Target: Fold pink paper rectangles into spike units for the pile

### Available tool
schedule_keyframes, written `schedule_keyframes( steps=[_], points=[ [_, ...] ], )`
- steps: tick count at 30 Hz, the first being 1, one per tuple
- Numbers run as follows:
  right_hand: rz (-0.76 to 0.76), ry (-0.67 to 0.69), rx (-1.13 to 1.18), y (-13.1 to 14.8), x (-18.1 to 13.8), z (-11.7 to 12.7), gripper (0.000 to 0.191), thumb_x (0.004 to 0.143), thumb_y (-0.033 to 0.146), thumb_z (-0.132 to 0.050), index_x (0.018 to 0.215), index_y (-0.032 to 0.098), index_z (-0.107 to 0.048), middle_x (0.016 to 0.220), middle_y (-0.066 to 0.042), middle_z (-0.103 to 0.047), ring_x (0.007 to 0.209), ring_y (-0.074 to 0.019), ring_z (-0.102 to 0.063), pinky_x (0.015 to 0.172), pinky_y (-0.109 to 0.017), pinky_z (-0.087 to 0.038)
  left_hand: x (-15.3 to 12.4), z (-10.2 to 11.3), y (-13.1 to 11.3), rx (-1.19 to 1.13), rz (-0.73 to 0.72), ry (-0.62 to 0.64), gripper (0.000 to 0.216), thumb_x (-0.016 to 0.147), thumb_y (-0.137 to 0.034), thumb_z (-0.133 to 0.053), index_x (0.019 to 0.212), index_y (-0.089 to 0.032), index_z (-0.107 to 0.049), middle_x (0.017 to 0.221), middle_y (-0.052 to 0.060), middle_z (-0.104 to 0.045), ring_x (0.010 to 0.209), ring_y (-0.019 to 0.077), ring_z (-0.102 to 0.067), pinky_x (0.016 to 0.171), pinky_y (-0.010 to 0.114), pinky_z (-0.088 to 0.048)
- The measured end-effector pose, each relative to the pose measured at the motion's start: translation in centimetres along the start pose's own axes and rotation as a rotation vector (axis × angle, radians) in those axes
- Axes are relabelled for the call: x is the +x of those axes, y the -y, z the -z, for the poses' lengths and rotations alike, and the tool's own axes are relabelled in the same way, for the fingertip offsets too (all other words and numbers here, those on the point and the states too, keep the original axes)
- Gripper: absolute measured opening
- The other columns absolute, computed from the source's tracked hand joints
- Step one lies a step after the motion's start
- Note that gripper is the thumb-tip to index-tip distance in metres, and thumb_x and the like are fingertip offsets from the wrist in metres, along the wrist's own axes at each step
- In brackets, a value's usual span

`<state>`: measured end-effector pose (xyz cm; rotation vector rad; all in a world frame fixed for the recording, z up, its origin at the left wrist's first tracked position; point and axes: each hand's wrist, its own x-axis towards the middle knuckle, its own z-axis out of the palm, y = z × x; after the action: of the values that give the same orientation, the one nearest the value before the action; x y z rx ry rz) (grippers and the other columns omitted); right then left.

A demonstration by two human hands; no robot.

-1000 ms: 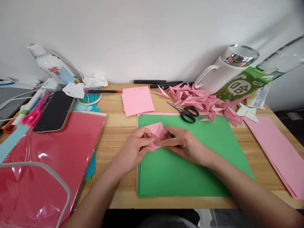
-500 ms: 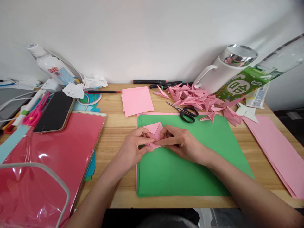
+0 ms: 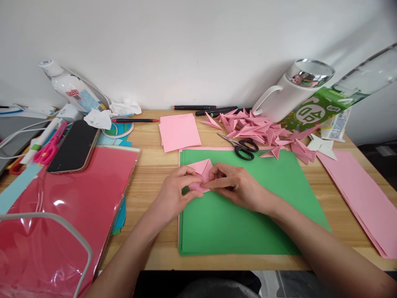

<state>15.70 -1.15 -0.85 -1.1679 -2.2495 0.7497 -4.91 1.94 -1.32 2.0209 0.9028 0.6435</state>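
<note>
A partly folded pink paper (image 3: pixel 201 166) lies over the upper left of a stack of green sheets (image 3: pixel 248 219). My left hand (image 3: pixel 177 189) pinches its left and lower part between thumb and fingers. From the right, my right hand (image 3: pixel 234 184) grips the same paper, its fingertips meeting those of the left near the middle. Fingers cover the lower portion of the paper, so the fold there is partly hidden. Black-handled scissors (image 3: pixel 243 148) rest at the top edge of the green stack. Beyond it lies a small pile of pink squares (image 3: pixel 180 132).
Many folded pink paper pieces (image 3: pixel 257 126) are heaped near a white thermos (image 3: pixel 288 91). Long pink sheets (image 3: pixel 361 198) lie at right. On the left are a red plastic-wrapped pack (image 3: pixel 77 207), a phone (image 3: pixel 74 145), pink scissors (image 3: pixel 49 149) and a white bottle (image 3: pixel 72 89).
Both hands stay on the pink paper, with only a slight shift of the left hand's fingers to the right. The whole view has moved a little.
</note>
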Motion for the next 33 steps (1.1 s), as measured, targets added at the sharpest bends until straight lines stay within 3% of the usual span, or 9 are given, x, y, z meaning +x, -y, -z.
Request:
schedule_keyframes(
  steps=[8,16,23,29,33],
  points=[
    [0.009,-0.014,0.144,-0.2,0.1,-0.1,0.025,0.087,0.015,-0.051,0.096,0.025,-0.072,0.088,-0.005,-0.061,0.076,-0.0114,-0.057,0.065,-0.022,-0.044,-0.1,-0.5,0.2,-0.009,-0.037,-0.048,0.013,0.076,-0.022,-0.066,0.087,-0.018,-0.069,0.092,0.005,-0.059,0.090,0.0172,-0.057,0.079,0.030,-0.046],
    [0.002,0.012,0.130,-0.1,0.0,-0.1,0.026,0.083,0.009,-0.052,0.092,0.025,-0.071,0.094,-0.004,-0.060,0.081,-0.0119,-0.058,0.071,-0.024,-0.045,0.1,-0.5,-0.5,-0.071,0.074,-0.020,0.014,0.073,-0.012,-0.065,0.086,-0.017,-0.067,0.091,0.004,-0.057,0.088,0.0171,-0.056,0.078,0.030,-0.045],
    [-0.117,0.092,-0.045,1.4,0.5,0.0,0.011,0.082,0.020,-0.058,0.088,0.022,-0.068,0.089,-0.003,-0.056,0.080,-0.0134,-0.054,0.070,-0.024,-0.043,0.7,-0.1,-1.3,0.003,0.114,0.058,0.011,0.067,-0.005,-0.060,0.068,-0.016,-0.058,0.080,0.001,-0.050,0.077,0.0143,-0.052,0.073,0.028,-0.043],
    [-0.168,0.137,-0.245,2.2,0.5,0.2,0.017,0.088,0.024,-0.050,0.090,0.022,-0.067,0.087,-0.005,-0.054,0.080,-0.0150,-0.053,0.065,-0.024,-0.040,0.9,-0.4,-1.6,-0.058,0.213,0.078,0.010,0.062,-0.005,-0.058,0.064,-0.015,-0.056,0.080,0.000,-0.049,0.069,0.0113,-0.052,0.068,0.025,-0.045],
    [-0.206,0.151,-0.318,1.8,0.0,0.8,0.018,0.088,0.026,-0.050,0.093,0.023,-0.067,0.087,-0.005,-0.054,0.078,-0.0157,-0.054,0.063,-0.025,-0.039,0.8,-0.6,-1.7,-0.038,0.188,0.059,0.012,0.061,-0.004,-0.055,0.065,-0.014,-0.058,0.079,0.000,-0.049,0.068,0.0104,-0.051,0.066,0.024,-0.044]
  ],
)
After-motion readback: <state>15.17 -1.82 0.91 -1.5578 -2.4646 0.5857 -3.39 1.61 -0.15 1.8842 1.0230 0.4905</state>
